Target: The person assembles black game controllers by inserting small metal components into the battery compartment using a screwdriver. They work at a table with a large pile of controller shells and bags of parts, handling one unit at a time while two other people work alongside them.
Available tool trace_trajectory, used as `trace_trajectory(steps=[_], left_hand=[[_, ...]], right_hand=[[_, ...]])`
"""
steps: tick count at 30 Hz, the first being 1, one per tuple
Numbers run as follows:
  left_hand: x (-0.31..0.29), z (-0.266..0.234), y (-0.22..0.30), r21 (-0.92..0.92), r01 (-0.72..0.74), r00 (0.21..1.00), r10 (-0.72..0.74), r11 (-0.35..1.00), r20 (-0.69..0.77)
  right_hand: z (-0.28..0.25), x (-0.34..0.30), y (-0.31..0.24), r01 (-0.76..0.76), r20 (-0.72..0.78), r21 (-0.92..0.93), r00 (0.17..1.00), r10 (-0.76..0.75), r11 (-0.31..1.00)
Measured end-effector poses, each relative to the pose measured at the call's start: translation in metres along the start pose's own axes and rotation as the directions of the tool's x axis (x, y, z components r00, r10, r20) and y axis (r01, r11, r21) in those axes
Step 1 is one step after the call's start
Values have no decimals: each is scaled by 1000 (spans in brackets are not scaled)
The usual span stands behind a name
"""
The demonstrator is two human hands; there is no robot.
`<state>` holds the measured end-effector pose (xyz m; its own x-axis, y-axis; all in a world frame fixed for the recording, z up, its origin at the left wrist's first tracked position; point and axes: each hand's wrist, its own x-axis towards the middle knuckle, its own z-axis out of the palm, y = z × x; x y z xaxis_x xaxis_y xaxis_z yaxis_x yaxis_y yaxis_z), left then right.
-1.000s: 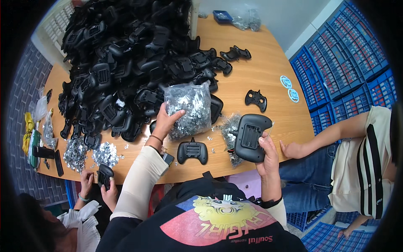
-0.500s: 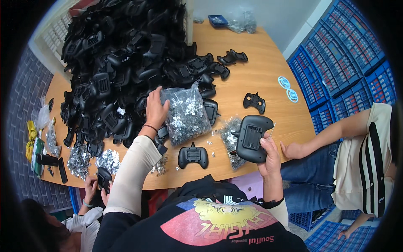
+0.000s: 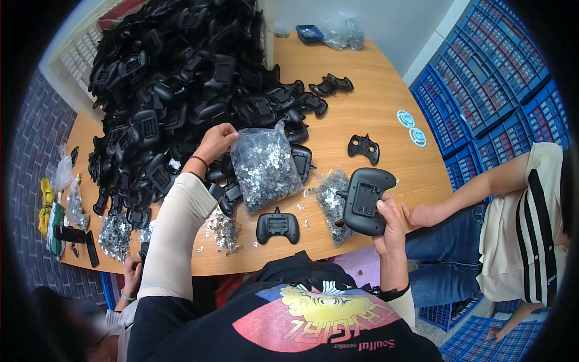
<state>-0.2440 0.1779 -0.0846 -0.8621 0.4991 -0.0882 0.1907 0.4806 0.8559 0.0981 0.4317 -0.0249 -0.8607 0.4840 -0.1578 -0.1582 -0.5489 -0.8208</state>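
Observation:
My left hand [image 3: 218,140] is closed, pinching the upper left corner of a clear plastic bag [image 3: 265,172] full of small silvery metal pieces. My right hand [image 3: 389,226] grips a black game controller [image 3: 365,202], its battery compartment facing up. A thin pale stick-like tool [image 3: 394,189] pokes up beside the thumb of that hand; its lower part is hidden. Below the bag another black controller [image 3: 278,227] lies on the table, back side up. A second bag of metal pieces [image 3: 333,208] rests just left of the held controller.
A big heap of black controllers [image 3: 175,108] fills the table's left and back, against a white crate [image 3: 269,36]. Loose metal pieces [image 3: 224,232] lie near the front edge. A co-worker's arm [image 3: 464,196] rests at the right, by stacked blue crates [image 3: 446,108].
My left hand has shifted from the bag's left side to a pinch on its upper corner. The bag has moved slightly left and down. My right hand keeps holding the controller.

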Motion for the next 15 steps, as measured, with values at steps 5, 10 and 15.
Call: trace_trajectory(steps=[5, 10, 15], left_hand=[[-15, -1, 42, -26, -39, 995, 41, 999, 91], [-26, 6, 73, 56, -243, 948, 225, 968, 223], [-25, 6, 72, 204, -315, 939, 272, 927, 211]], right_hand=[[-2, -1, 0, 1, -6, 3, 1000, -1, 1000], [-5, -1, 1, -1, -19, 2, 1000, 1, 1000], [0, -1, 0, -11, -22, 19, 1000, 12, 1000]])
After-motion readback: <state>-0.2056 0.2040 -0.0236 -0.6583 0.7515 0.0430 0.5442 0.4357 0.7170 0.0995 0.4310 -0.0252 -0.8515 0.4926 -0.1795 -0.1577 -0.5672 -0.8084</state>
